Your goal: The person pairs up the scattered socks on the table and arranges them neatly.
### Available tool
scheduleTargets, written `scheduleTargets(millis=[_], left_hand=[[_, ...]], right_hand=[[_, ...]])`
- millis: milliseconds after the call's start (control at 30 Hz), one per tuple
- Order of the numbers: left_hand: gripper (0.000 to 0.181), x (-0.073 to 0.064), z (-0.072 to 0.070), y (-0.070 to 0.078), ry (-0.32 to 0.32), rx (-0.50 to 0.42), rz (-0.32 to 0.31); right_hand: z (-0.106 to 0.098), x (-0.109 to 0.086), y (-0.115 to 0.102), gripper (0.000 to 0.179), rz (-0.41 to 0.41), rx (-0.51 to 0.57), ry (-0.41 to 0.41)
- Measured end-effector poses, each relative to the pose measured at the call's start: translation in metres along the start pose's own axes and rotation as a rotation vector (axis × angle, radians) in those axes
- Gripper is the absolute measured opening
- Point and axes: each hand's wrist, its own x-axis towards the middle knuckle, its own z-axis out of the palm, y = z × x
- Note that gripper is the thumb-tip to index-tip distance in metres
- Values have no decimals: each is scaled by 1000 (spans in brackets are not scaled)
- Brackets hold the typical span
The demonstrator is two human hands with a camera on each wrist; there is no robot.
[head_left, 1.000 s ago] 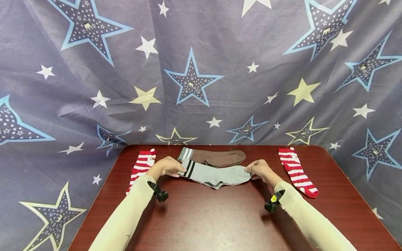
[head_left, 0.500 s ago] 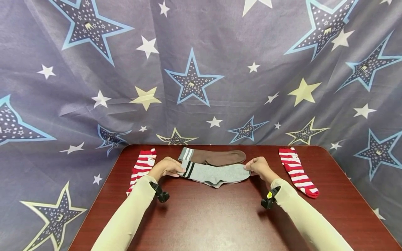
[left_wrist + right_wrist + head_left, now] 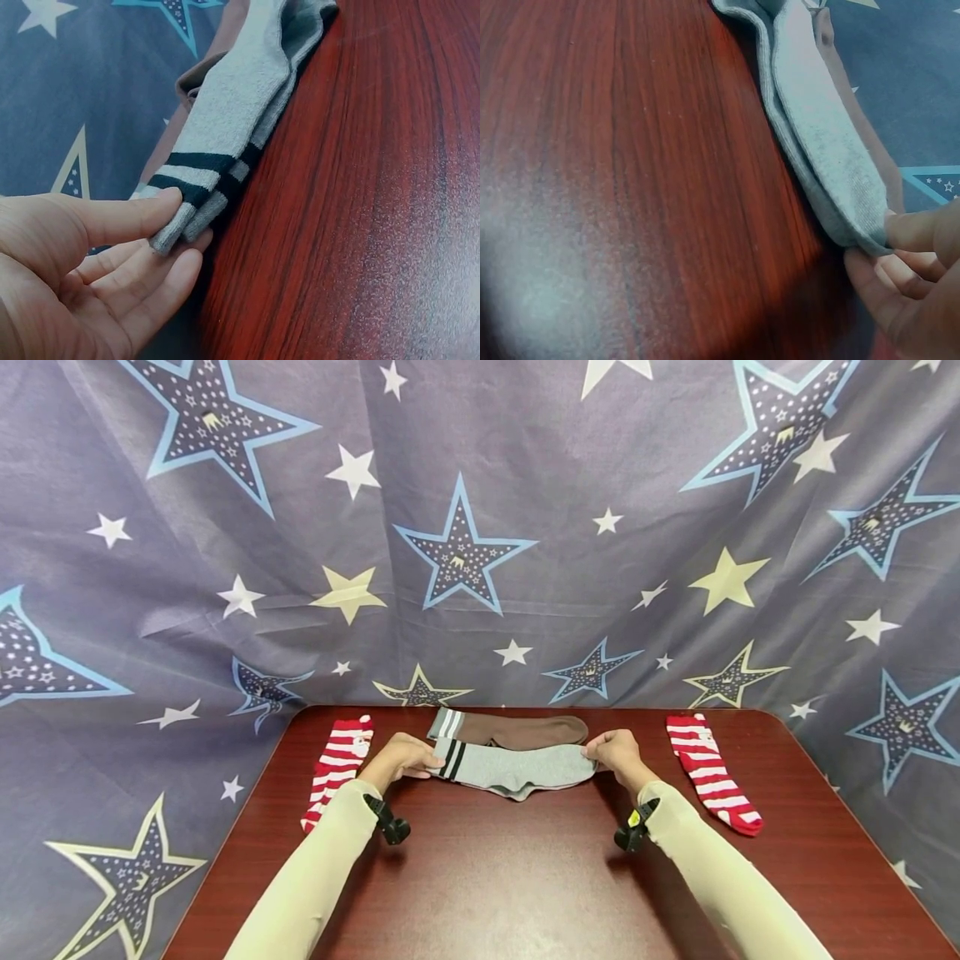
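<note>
Dark red table (image 3: 517,877), bearing layered grey socks (image 3: 517,766) toward its far edge. Left hand (image 3: 401,757): thumb and fingers pinch their banded cuffs. Right hand (image 3: 619,752): thumb and fingers pinch their toes. Left and right of the grey socks, red-striped socks (image 3: 708,768); just behind, brown sock (image 3: 528,732); farthest, starred cloth (image 3: 562,585).
</note>
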Motion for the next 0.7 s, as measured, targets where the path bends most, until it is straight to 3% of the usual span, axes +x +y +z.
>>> scheduleTargets(millis=[167,500,700], left_hand=[[36,0,-1,1,-1,0,-10],[37,-1,-4,3,-71,57,-31],[41,-2,-1,4,-49,84,-35]], right_hand=[[-3,-1,-1,9,-11,-10,-39],[-11,-5,-2,4,-18,-36,-137],[-12,-8,-1,9,-34,-67,-145]])
